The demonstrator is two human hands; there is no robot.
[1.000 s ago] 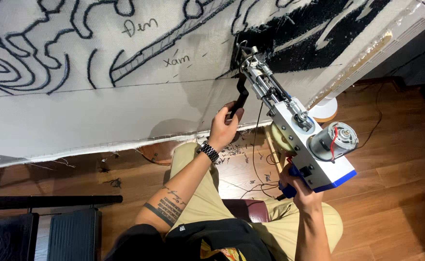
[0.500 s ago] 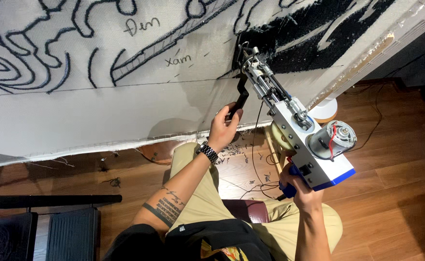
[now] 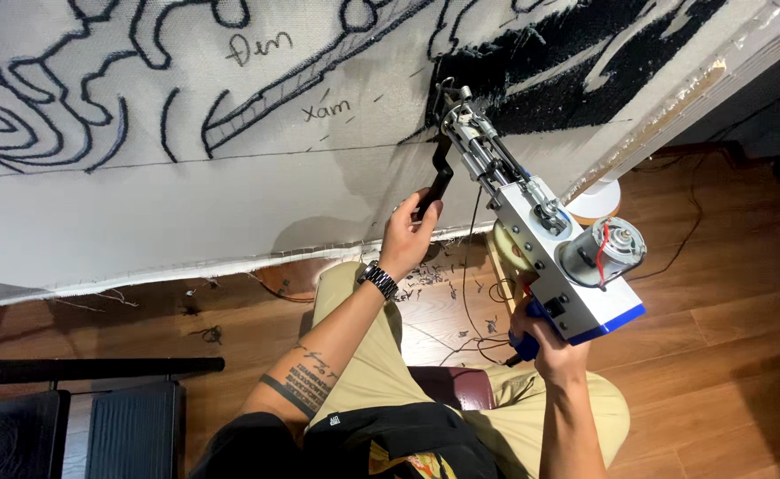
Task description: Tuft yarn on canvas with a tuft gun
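The tufting gun point(image 3: 545, 257) was raised against the stretched white cloth point(image 3: 186, 222), its needle end pressed at the lower edge of a filled black patch point(image 3: 532, 80) near the frame's right side. My left hand point(image 3: 408, 239) was closed around the gun's black front handle point(image 3: 439, 177); my right hand point(image 3: 545, 341) was wrapped tight on the blue rear grip under the motor. Both sets of fingers were fully curled on the tool, nothing else held.

As to progress, I judged the work early to middling. The black patch at upper right was tufted dense, and some outlines further left carried dark yarn. Most of the drawn shapes across the cloth remained bare, with only marker lines. Yarn clippings point(image 3: 430, 275) lay on the wooden floor point(image 3: 718, 293) by my knees, and a thin cord trailed below the gun.
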